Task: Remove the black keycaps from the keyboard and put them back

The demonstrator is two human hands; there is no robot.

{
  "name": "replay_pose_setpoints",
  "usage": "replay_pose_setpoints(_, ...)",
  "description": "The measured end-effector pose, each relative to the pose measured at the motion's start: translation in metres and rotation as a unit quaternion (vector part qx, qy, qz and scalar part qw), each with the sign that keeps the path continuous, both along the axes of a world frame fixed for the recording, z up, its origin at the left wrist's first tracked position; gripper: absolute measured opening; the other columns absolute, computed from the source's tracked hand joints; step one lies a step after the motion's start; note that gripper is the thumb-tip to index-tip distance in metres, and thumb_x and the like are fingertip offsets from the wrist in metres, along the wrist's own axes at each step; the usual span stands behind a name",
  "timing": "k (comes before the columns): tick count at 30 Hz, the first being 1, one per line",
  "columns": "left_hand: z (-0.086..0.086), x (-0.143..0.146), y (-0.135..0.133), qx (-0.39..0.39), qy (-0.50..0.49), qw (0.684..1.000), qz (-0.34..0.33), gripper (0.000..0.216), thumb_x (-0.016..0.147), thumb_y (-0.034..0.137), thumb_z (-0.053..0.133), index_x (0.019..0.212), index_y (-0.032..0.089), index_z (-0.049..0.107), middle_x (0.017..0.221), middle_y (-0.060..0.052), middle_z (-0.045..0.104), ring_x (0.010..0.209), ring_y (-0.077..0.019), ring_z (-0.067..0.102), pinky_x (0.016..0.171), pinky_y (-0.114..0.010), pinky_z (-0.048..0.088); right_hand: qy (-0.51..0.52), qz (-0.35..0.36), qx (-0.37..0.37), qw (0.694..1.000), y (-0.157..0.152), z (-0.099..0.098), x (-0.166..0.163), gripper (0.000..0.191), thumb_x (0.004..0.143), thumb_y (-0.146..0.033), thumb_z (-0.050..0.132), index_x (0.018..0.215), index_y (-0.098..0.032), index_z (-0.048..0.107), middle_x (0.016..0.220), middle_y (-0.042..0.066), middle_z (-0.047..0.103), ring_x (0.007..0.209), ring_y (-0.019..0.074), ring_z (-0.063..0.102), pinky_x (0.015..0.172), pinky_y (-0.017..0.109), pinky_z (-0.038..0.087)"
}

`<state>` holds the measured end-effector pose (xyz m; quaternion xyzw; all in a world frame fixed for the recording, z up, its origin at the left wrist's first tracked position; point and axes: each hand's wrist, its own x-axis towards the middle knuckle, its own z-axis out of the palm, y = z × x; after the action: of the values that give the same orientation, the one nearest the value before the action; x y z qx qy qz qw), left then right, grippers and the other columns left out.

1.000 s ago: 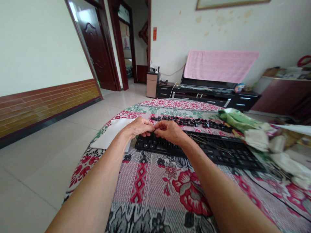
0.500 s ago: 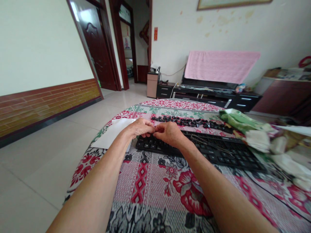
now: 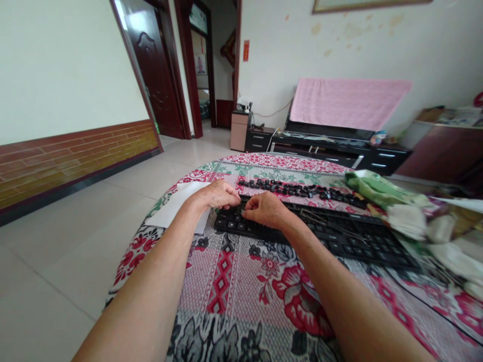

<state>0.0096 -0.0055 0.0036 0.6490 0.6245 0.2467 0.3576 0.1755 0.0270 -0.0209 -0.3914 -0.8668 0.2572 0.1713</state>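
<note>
A black computer keyboard [image 3: 332, 236] lies across the patterned tablecloth, and a wire tool [image 3: 313, 217] with thin prongs rests on top of it. Over the keyboard's left end is my left hand [image 3: 222, 194], its thumb and fingers pinched together. My right hand [image 3: 264, 207] is just beside it, also in a pinch low over the keys, the fingertips of the two hands a little apart. Whatever small thing sits in either pinch is too small to make out. Behind the keyboard, loose black keycaps [image 3: 298, 190] lie in a long row.
White paper [image 3: 169, 208] lies under my left wrist. At the right are a green cloth [image 3: 388, 190] and crumpled white cloths [image 3: 407, 221]. A black cable [image 3: 426, 300] runs off to the right. Beyond the round table stands a TV under a pink towel [image 3: 350, 103].
My hands have moved slightly apart; the right fingertips have dropped lower toward the keys. The whole view has shifted a little to the right.
</note>
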Motion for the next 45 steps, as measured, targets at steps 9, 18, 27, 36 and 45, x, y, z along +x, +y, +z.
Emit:
replay_pose_setpoints(9,-0.001,0.006,0.003,-0.019,0.111,0.990,-0.087,0.028,0.055,0.033,0.051,0.076,0.018,0.062,0.063,-0.002,0.058,0.052,-0.0092,0.046,0.048,-0.021,0.035,-0.007,-0.001,-0.040,0.999,0.001,0.002,0.000,0.022,0.054,-0.034,0.052,0.062,-0.015,0.061,0.051,0.001,0.055,0.044,0.0076,0.043,0.040,0.020,0.029)
replay_pose_setpoints(18,0.006,0.018,-0.001,0.004,0.182,0.981,-0.071,0.026,0.051,0.032,0.052,0.069,0.017,0.063,0.056,0.000,0.055,0.052,-0.0091,0.046,0.047,-0.019,0.033,-0.001,-0.008,-0.042,0.999,0.002,0.001,-0.001,0.022,0.052,-0.034,0.054,0.061,-0.015,0.059,0.052,0.001,0.054,0.044,0.0072,0.042,0.041,0.019,0.029)
replay_pose_setpoints(27,0.003,0.006,0.002,0.014,0.115,0.993,-0.022,0.027,0.055,0.031,0.049,0.072,0.015,0.062,0.058,-0.001,0.055,0.049,-0.0082,0.044,0.045,-0.019,0.034,0.014,0.011,0.015,1.000,-0.003,0.006,0.000,0.025,0.059,-0.037,0.049,0.066,-0.017,0.063,0.050,0.000,0.053,0.043,0.0063,0.040,0.040,0.020,0.026)
replay_pose_setpoints(36,0.011,0.000,-0.003,-0.017,0.127,0.992,-0.005,0.025,0.053,0.026,0.048,0.071,0.015,0.062,0.060,-0.001,0.055,0.050,-0.0083,0.045,0.047,-0.020,0.035,0.012,0.012,0.062,0.998,-0.007,-0.002,-0.013,0.024,0.061,-0.036,0.049,0.071,-0.020,0.065,0.055,0.001,0.057,0.045,0.0074,0.043,0.042,0.022,0.028)
replay_pose_setpoints(45,0.014,0.005,-0.007,-0.015,0.201,0.977,-0.066,0.026,0.051,0.032,0.051,0.071,0.018,0.063,0.060,0.000,0.057,0.055,-0.0104,0.046,0.051,-0.021,0.035,-0.002,0.005,0.031,1.000,-0.003,0.000,-0.014,0.021,0.057,-0.035,0.053,0.065,-0.019,0.065,0.053,0.001,0.058,0.044,0.0074,0.044,0.042,0.021,0.029)
